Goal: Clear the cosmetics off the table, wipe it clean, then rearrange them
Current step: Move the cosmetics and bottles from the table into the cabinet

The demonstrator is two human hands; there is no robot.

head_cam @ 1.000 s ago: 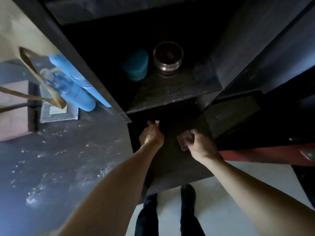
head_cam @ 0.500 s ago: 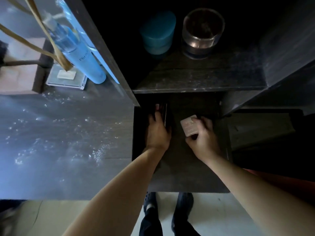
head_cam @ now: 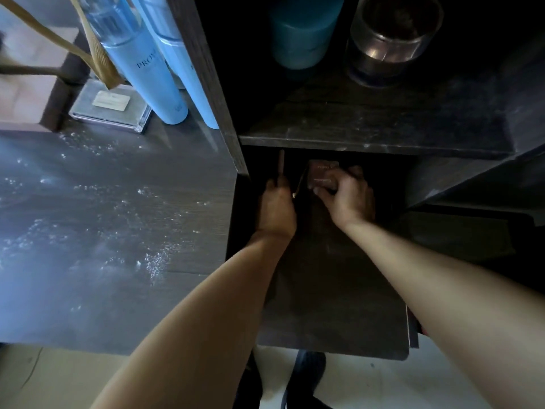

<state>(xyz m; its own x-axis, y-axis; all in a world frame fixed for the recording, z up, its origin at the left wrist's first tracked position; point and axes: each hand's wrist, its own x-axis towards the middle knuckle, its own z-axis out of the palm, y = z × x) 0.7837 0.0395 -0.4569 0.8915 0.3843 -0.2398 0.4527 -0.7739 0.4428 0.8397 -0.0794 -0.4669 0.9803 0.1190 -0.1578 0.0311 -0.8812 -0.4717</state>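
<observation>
Fingers (head_cam: 320,188) of the right hand (head_cam: 348,199) were closed around a small pinkish compact (head_cam: 323,172), holding it low in the dark lower shelf (head_cam: 339,290) of the cabinet, just under the edge of the upper shelf (head_cam: 383,125). The left hand (head_cam: 277,208) was right beside it, its fingers wrapped around a thin flat item (head_cam: 281,165) that stood on edge near the cabinet's side panel (head_cam: 206,69); it was too dark to tell what that item was. Both forearms reached down and forward from the bottom of the view.

On the upper shelf stood a teal jar (head_cam: 303,33) and, next to it on the right, a clear glass jar (head_cam: 389,39) with something dark inside. To the left of the panel, the dark counter (head_cam: 103,231) was dusted with white powder. At its far end two light blue bottles (head_cam: 147,69) stood leaning against the panel, with a flat clear case (head_cam: 112,106) just beside them and the tan handles of a paper bag (head_cam: 88,54) hanging across in front.
</observation>
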